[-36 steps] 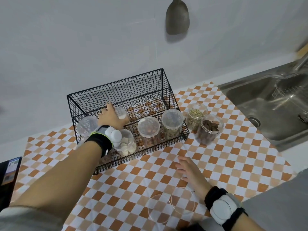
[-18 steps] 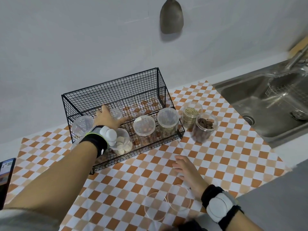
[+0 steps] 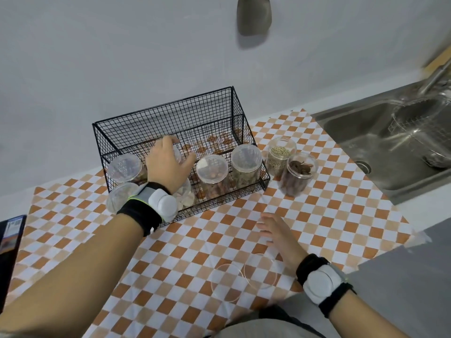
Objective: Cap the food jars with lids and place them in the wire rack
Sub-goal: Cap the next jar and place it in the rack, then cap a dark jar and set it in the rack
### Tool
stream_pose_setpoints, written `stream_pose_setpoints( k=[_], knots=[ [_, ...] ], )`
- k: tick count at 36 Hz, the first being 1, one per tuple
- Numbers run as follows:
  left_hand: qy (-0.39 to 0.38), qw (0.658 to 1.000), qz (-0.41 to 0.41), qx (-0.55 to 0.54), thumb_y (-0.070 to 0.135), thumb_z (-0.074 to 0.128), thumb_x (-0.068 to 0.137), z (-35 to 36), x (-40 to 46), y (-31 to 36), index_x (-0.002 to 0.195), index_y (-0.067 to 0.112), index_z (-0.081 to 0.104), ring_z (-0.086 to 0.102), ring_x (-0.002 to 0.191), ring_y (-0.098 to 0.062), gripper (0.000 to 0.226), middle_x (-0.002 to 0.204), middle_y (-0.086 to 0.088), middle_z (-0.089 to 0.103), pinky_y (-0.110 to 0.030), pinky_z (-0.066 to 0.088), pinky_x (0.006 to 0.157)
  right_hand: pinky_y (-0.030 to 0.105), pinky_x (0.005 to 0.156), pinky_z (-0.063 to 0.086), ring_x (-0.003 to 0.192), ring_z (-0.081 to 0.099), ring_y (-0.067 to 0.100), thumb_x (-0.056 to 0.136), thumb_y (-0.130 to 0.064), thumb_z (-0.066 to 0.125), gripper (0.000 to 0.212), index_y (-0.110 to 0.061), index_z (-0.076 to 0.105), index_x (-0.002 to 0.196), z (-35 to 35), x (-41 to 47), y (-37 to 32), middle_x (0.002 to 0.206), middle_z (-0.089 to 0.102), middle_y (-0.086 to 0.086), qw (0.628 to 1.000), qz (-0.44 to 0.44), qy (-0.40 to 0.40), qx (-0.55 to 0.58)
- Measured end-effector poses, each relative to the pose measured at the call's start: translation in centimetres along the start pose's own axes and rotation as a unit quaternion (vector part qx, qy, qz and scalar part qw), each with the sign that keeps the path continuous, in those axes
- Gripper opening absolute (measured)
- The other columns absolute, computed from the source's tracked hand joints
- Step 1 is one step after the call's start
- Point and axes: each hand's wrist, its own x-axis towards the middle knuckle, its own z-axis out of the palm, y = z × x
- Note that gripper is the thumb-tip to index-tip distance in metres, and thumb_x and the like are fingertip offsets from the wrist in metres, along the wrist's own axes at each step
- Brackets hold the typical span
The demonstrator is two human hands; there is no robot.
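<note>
A black wire rack (image 3: 170,123) stands on the checkered mat and holds several capped clear jars, among them one of nuts (image 3: 211,172) and one to its right (image 3: 246,162). My left hand (image 3: 168,164) reaches into the rack and rests on top of a capped jar there. Right of the rack stand two uncapped jars, one of pale green seeds (image 3: 280,156) and one of dark brown pieces (image 3: 299,173). Two clear lids (image 3: 227,281) (image 3: 260,272) lie flat near the front edge. My right hand (image 3: 277,230) lies open on the mat just beyond them.
A steel sink (image 3: 390,147) with a wire basket lies to the right. The grey wall is behind the rack, with a dark object hanging on it (image 3: 253,14). A dark device (image 3: 11,240) sits at the left edge.
My left hand has shifted slightly on the jar in the rack. My right hand has stayed on the mat near the lids. The camera view moved a little.
</note>
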Motion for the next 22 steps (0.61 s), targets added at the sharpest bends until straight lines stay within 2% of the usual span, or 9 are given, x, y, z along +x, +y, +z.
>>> stream_pose_setpoints(
  k=[3,5,7,10,13,15,17,19,22],
  knots=[
    [0.006,0.998,0.051,-0.021,0.047,0.064,0.092,0.1,-1.7,0.7,0.123,0.013,0.054,0.053,0.109,-0.026,0.047,0.114,-0.005,0.059,-0.049,0.042,0.101,0.032,0.092,0.044,0.119,0.058,0.018,0.106,-0.038,0.047,0.033,-0.022,0.051,0.135,-0.4,0.2,0.6,0.136,0.058,0.004,1.000,-0.002,0.016,-0.008],
    [0.000,0.996,0.085,-0.025,0.043,0.065,0.093,0.2,-2.7,1.1,0.123,0.013,0.055,0.051,0.112,-0.024,0.044,0.115,-0.003,0.057,-0.038,0.033,0.103,0.032,0.082,0.044,0.111,0.059,0.012,0.103,-0.037,0.053,0.038,-0.022,0.053,0.138,-0.6,0.7,0.8,0.136,0.058,0.003,0.999,-0.001,0.032,-0.016],
    [-0.013,0.994,0.105,-0.035,0.042,0.063,0.093,0.4,-3.8,1.2,0.124,0.016,0.054,0.049,0.113,-0.021,0.041,0.119,0.000,0.057,-0.028,0.026,0.098,0.033,0.083,0.046,0.113,0.060,0.016,0.100,-0.035,0.060,0.039,-0.021,0.054,0.137,-0.9,0.8,1.0,0.139,0.058,0.004,0.999,0.007,0.038,-0.010],
    [-0.011,0.988,0.148,-0.052,0.044,0.059,0.093,0.6,-5.3,1.3,0.120,0.022,0.053,0.053,0.110,-0.020,0.035,0.117,0.003,0.059,-0.036,0.039,0.095,0.029,0.081,0.051,0.112,0.064,0.021,0.100,-0.025,0.065,0.026,-0.020,0.058,0.125,-1.3,0.4,1.2,0.128,0.064,0.008,0.999,-0.025,0.030,-0.003],
    [0.007,0.974,0.218,-0.061,0.034,0.062,0.091,1.0,-7.1,1.7,0.114,0.016,0.057,0.054,0.105,-0.021,0.030,0.110,0.001,0.061,-0.035,0.038,0.092,0.023,0.088,0.050,0.120,0.060,0.015,0.088,-0.033,0.079,0.047,-0.027,0.053,0.128,-1.9,-0.1,1.6,0.131,0.060,-0.005,0.992,-0.083,0.001,-0.098],
    [0.000,0.967,0.247,-0.064,0.035,0.057,0.090,1.4,-8.2,2.0,0.112,0.014,0.059,0.052,0.103,-0.022,0.031,0.109,0.000,0.061,-0.032,0.034,0.090,0.025,0.099,0.045,0.129,0.050,0.008,0.077,-0.048,0.085,0.070,-0.035,0.047,0.135,-2.6,-0.2,2.1,0.139,0.050,-0.015,0.972,-0.108,-0.052,-0.200],
    [-0.009,0.961,0.268,-0.062,0.036,0.057,0.089,1.9,-9.1,2.0,0.110,0.013,0.061,0.053,0.104,-0.024,0.031,0.110,-0.001,0.062,-0.033,0.034,0.090,0.027,0.109,0.037,0.137,0.040,0.005,0.073,-0.053,0.086,0.086,-0.041,0.038,0.143,-3.1,-0.5,2.6,0.149,0.041,-0.017,0.943,-0.109,-0.115,-0.294],
    [-0.016,0.956,0.285,-0.061,0.035,0.060,0.089,2.5,-9.8,2.1,0.110,0.013,0.062,0.056,0.105,-0.024,0.030,0.112,-0.001,0.063,-0.037,0.039,0.090,0.028,0.113,0.031,0.139,0.034,0.005,0.070,-0.055,0.087,0.095,-0.046,0.032,0.147,-3.1,-1.0,3.0,0.156,0.034,-0.018,0.903,-0.120,-0.154,-0.382],
    [-0.022,0.952,0.297,-0.068,0.035,0.060,0.091,3.0,-10.3,2.3,0.112,0.012,0.063,0.057,0.108,-0.023,0.031,0.115,-0.002,0.064,-0.038,0.042,0.091,0.033,0.117,0.027,0.139,0.032,0.006,0.067,-0.065,0.082,0.101,-0.049,0.028,0.150,-2.7,-1.6,3.7,0.156,0.034,-0.021,0.846,-0.158,-0.159,-0.483]
  ],
)
